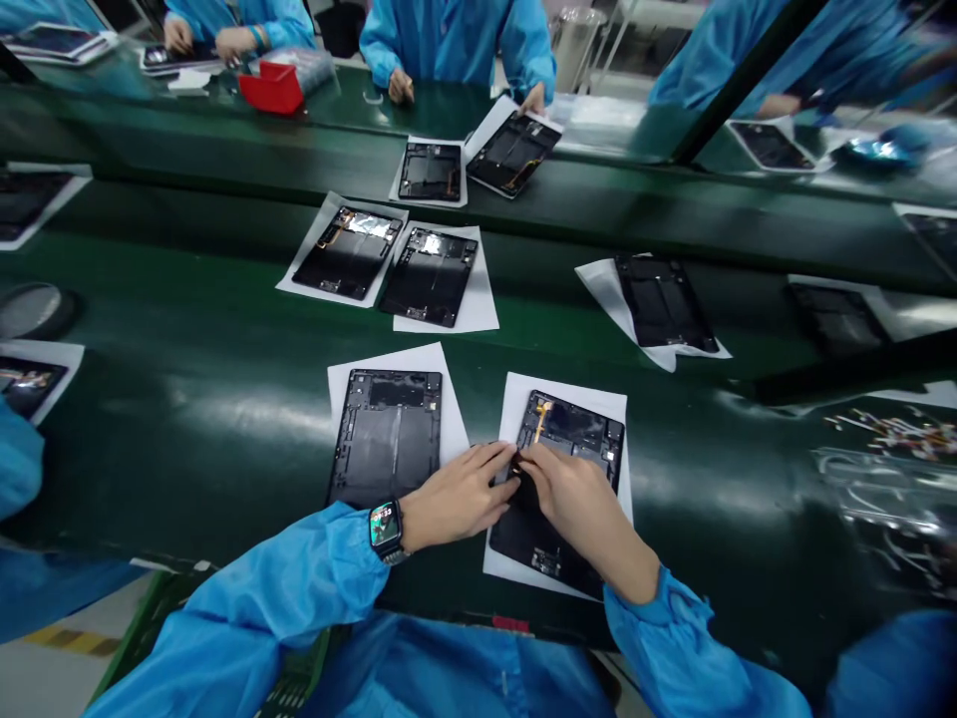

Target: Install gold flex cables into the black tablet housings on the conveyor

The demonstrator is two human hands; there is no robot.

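An open black tablet back [568, 439] with an orange flex cable lies on a white sheet [515, 399] on the green belt in front of me. Both my hands rest on its left edge. My left hand [456, 494], with a watch on the wrist, has its fingers stretched toward the edge and pressed together at the tips. My right hand [572, 494] pinches a small dark piece right where the fingertips meet. A second black tablet back [385, 434] lies on its own sheet just left of my left hand.
Several more tablet backs on white sheets lie further along the green belt [186, 399]. Across the belt other people in blue coats work, beside a red bin [273, 88]. A clear bag of small parts [889, 469] lies at the right.
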